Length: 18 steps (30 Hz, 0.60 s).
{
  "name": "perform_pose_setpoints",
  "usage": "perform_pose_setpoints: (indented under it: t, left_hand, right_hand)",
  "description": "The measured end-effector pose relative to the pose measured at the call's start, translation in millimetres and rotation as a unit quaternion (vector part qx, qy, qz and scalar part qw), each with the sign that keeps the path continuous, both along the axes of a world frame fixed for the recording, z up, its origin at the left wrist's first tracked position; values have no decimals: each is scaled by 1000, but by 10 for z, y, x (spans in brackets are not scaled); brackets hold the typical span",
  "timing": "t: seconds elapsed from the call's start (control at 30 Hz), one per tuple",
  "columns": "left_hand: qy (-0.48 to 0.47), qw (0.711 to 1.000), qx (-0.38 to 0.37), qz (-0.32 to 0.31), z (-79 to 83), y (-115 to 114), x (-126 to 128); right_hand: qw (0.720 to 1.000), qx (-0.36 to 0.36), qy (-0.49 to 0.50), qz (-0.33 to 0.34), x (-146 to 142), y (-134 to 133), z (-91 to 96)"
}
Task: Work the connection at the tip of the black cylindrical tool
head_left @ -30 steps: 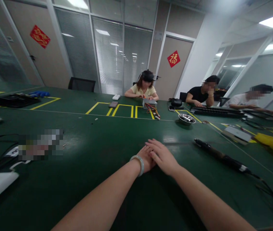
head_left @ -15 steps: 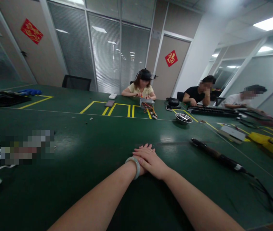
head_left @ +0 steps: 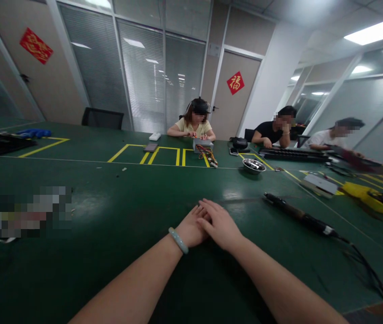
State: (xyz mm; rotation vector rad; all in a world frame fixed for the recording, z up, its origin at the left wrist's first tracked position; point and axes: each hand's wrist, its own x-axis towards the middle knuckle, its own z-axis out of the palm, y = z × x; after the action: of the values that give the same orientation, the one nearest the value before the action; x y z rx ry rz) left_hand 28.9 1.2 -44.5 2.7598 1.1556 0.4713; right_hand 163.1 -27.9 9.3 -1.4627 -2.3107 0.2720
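Observation:
My left hand [head_left: 191,228], with a pale green bangle [head_left: 178,240] at its wrist, rests over the green table [head_left: 120,238]. Its fingers are stretched out and partly covered. Across them lies my right hand [head_left: 222,225], fingers straight and thumb touching the left hand. Neither hand shows any object in it. To the right of my hands an electric screwdriver [head_left: 299,215] lies on the tabletop, its black cable running toward the near right corner.
Further back stands a metal bowl [head_left: 254,166] of small parts. A person opposite [head_left: 194,126] handles a grey metal box with wires [head_left: 202,145]. Two more people sit at the right. A yellow tray [head_left: 363,195] and a white box [head_left: 319,184] lie right; a blurred-out item lies left.
My hands have shifted against each other: the right hand has slid off the left wrist toward its fingers, baring the back part of the left hand. The view has turned slightly right.

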Motion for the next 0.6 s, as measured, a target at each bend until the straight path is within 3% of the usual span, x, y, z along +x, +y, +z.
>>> perform_pose_setpoints:
  t: [0.13,0.2,0.33,0.4,0.5,0.6]
  left_hand:
    - [-4,998,-55,-15,122,20,-134]
    - [-6,997,-71,-19,147,10,-144]
    - [-9,996,-86,-19,167,-9,-134]
    - [-11,996,-90,-15,177,-13,-130]
    - [-12,995,-96,-11,185,-13,-125]
    - [-11,995,-103,-15,187,-7,-131]
  right_hand:
    - [985,32,-32,-167,1029,306,-11]
    - [945,60,-110,-302,1726,308,-34]
    - [872,60,-171,-454,3128,-20,-186]
    - [863,6,-171,-476,3652,-232,-304]
    - [891,-44,-124,-435,4059,-415,-441]
    - [890,-56,-97,-442,4097,-377,-471]
